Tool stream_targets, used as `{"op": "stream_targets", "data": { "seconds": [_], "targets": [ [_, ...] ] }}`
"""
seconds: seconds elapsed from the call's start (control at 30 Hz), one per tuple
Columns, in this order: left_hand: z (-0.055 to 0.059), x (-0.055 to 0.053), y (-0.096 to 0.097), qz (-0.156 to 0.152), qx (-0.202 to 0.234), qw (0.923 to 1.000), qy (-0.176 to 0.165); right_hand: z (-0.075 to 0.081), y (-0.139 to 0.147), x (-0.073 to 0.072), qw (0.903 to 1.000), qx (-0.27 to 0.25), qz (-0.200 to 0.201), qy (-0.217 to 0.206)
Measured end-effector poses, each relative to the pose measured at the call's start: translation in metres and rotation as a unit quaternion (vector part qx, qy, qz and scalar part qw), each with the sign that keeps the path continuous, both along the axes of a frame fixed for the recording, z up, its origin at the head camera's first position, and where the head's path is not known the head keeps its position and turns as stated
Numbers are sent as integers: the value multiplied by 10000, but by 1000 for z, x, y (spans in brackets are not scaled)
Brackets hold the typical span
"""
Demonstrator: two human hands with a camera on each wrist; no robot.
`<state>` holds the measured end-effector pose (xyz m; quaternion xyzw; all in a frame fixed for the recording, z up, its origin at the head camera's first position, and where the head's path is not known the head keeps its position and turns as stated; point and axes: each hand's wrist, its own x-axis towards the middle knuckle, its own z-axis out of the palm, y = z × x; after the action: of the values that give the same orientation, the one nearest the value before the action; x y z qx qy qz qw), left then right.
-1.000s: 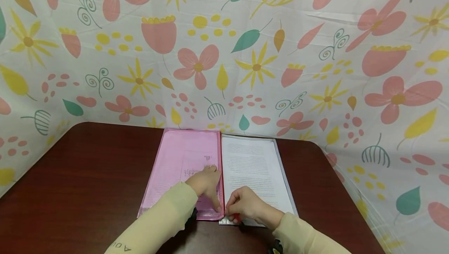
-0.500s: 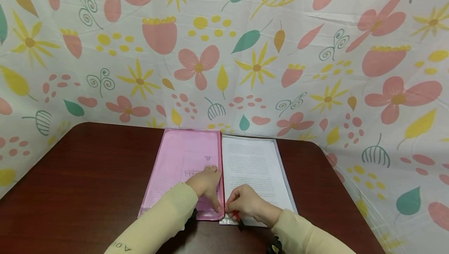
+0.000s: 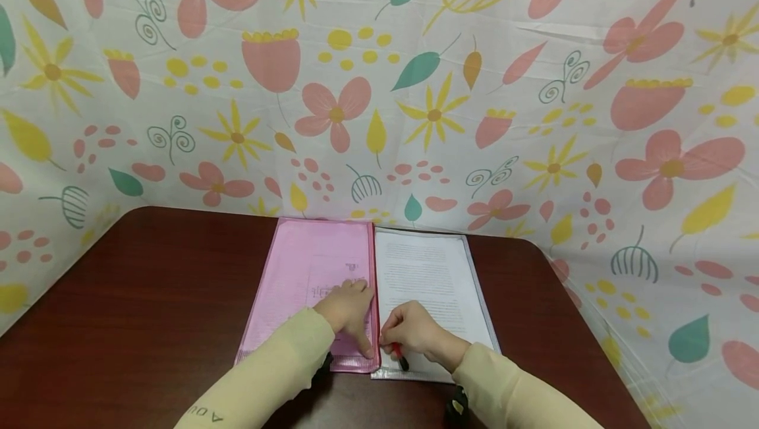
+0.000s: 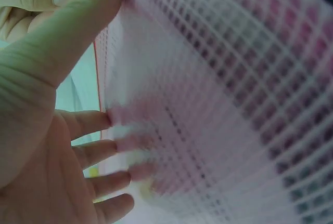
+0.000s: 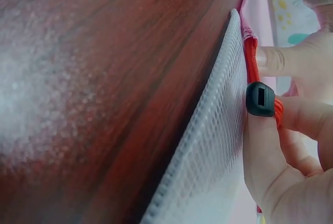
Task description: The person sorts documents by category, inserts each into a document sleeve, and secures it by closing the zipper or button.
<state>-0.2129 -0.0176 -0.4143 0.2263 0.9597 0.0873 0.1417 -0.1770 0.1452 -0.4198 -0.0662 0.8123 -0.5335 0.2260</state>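
A pink zippered mesh document pouch (image 3: 317,248) with printed papers inside lies on the table. A second, clear pouch with a grey edge (image 3: 415,264), also holding printed sheets, lies against its right side. My left hand (image 3: 350,314) rests spread on the pink pouch, thumb near its lower right corner; the left wrist view shows its fingers (image 4: 106,151) straight. My right hand (image 3: 418,330) pinches a red cord zipper pull with a black end (image 5: 260,99), beside the red-trimmed right edge of the pink pouch. The zipper's slider is hidden by the fingers.
The dark wooden table (image 3: 148,304) extends to both sides of the pouches. Behind it hangs a white cloth (image 3: 379,99) printed with flowers and leaves. Dark wrist bands show under both sleeves.
My right hand has moved slightly away from me along the red edge, with the zipper pull, whose black end now lies over the clear pouch. The left hand stays put.
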Motion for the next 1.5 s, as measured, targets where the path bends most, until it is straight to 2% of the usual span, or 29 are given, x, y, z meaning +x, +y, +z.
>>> {"op": "stream_targets", "data": {
  "seconds": [0.23, 0.53, 0.77, 0.93, 1.5],
  "targets": [
    [4, 3, -5, 456, 202, 9981, -364, -2, 1, -2, 9999, -148, -23, -79],
    [6, 4, -6, 402, 211, 9982, -404, -7, 3, -5, 9978, -444, -457, -203],
    [9, -1, -7, 262, -95, 9995, -135, -11, 2, -8, 9927, -746, -881, -356],
    [9, -3, -7, 202, -103, 9997, -53, -13, 1, -10, 9889, -867, -1131, -416],
    [8, -10, -7, 173, -108, 9997, -148, -13, -2, -22, 9847, -943, -1430, -322]
  ]
}}
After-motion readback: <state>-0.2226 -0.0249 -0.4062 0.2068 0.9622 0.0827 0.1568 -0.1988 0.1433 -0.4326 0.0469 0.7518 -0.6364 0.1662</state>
